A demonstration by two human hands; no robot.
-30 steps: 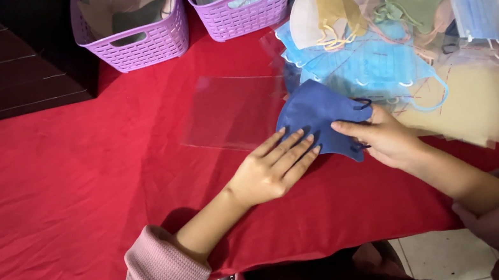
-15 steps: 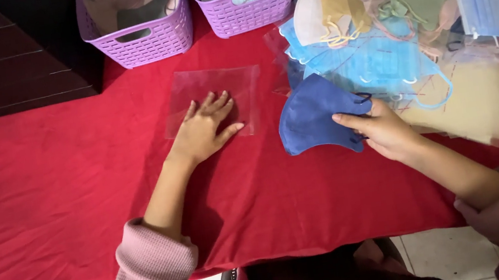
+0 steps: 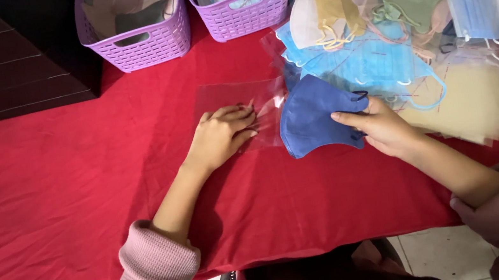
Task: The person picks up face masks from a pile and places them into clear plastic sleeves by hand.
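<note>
On the near half of the red tabletop, the left hand lies with fingers curled, pinching the clear plastic sleeve at its right edge. Just right of it, the right hand grips the dark blue mask between thumb and fingers. The mask sits immediately right of the sleeve's bunched edge, its long axis running near to far. Farther back lie a heap of coloured masks and two purple baskets.
</note>
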